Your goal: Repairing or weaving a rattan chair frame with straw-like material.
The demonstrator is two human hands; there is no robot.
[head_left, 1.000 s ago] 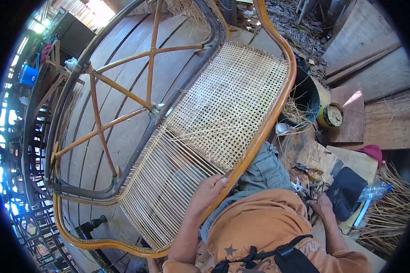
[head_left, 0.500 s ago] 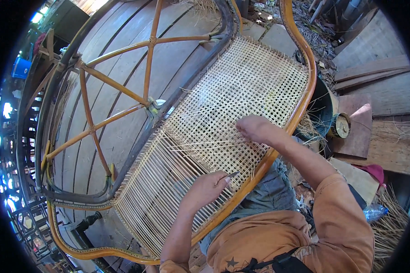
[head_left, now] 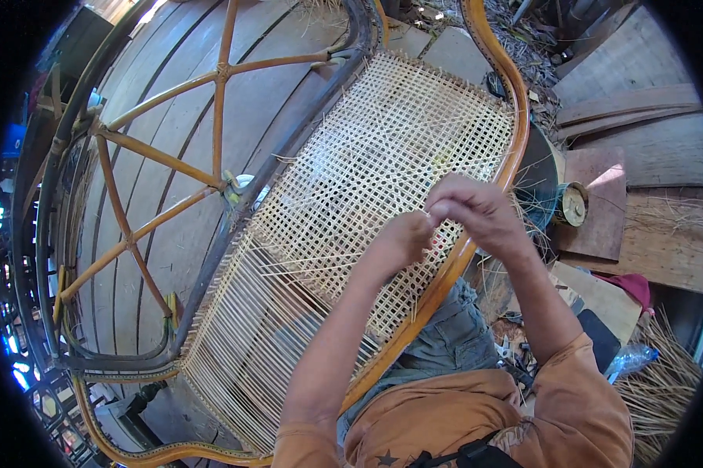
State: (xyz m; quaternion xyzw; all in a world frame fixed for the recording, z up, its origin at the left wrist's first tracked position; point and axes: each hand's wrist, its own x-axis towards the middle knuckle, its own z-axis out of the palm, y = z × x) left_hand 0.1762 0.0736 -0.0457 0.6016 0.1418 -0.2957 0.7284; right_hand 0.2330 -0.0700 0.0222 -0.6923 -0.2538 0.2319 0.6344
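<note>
A cane-weave panel (head_left: 398, 148) lies across my lap, stretched in a curved, varnished rattan frame (head_left: 518, 117). Its upper part is woven in an open lattice; the lower left part has only parallel cane strands (head_left: 250, 335). Above the lattice, near the frame's right edge, my hands meet at the fingertips. My left hand (head_left: 404, 240) is closed with its fingers curled. My right hand (head_left: 480, 212) makes a pinch against it. What they hold is hidden between the fingers. Loose cane ends (head_left: 312, 267) stick out left of my left hand.
Dark rattan poles and crossed brown braces (head_left: 221, 74) stand at the left over a plank floor (head_left: 180, 101). To the right are a round tin (head_left: 572, 204), wooden boards (head_left: 640, 132), a plastic bottle (head_left: 632, 359) and a bundle of cane (head_left: 667, 390).
My left hand has moved up and right to meet my right hand, which has shifted slightly right. The small pointed metal blade in my left hand no longer shows. The view has shifted a little.
</note>
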